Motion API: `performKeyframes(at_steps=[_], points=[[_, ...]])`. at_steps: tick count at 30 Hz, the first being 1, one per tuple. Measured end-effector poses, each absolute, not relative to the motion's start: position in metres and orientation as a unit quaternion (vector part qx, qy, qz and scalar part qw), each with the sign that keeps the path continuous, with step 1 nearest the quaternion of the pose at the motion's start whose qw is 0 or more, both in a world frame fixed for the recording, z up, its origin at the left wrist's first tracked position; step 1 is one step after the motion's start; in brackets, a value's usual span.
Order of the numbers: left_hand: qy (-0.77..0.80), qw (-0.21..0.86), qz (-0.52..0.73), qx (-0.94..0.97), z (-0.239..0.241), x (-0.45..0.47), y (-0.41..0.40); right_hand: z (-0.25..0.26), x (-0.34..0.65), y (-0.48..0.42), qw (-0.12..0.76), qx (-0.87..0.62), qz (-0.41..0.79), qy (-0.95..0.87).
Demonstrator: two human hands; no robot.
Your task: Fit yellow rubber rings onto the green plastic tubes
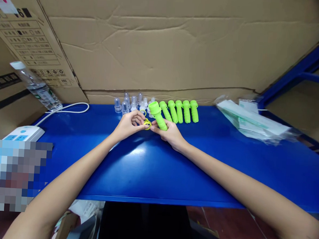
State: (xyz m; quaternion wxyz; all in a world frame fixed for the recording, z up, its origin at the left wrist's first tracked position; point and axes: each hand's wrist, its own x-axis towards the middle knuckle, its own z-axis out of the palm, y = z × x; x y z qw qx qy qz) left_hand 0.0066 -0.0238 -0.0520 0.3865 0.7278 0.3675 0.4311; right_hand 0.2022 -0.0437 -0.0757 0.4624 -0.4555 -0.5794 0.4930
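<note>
My left hand (130, 125) is closed on several thin yellow rings (147, 124), pinched between thumb and fingers. My right hand (171, 133) grips a bright green ribbed tube (159, 116), tilted with its wider threaded end up and to the left. The fingertips of that hand come close to the rings; whether they touch is unclear. Just behind my right hand, several similar green tubes (178, 111) lie side by side in a row. Behind my left hand stand several clear plastic caps with narrow tips (126, 105). Another yellow ring (143, 112) shows near my left fingers.
Cardboard (152, 54) walls the back of the blue table (145, 169). At left are a water bottle (41, 90), a white power strip (26, 133) with its cable, and a blurred-out patch. Clear plastic bags (246, 119) lie at right, beside a blue metal frame (294, 73).
</note>
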Motion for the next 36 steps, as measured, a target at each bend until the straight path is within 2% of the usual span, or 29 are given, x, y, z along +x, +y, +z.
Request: performKeyframes(at_steps=[6,11,18,27,36], points=[[0.401,0.379,0.469,0.689,-0.05,0.002,-0.019,-0.07,0.206,-0.044,0.467,-0.437,0.442,-0.629],[0.414,0.406,0.549,0.603,-0.05,-0.007,-0.009,-0.066,0.21,-0.042,0.453,-0.436,0.402,-0.665],[0.407,0.404,0.617,0.538,-0.047,-0.008,-0.005,-0.069,0.211,-0.041,0.431,-0.435,0.397,-0.684],[0.369,0.403,0.584,0.6,-0.048,0.001,-0.016,-0.073,0.21,-0.045,0.396,-0.448,0.369,-0.711],[0.319,0.385,0.566,0.656,-0.047,0.003,-0.019,-0.078,0.211,-0.041,0.398,-0.388,0.405,-0.726]])
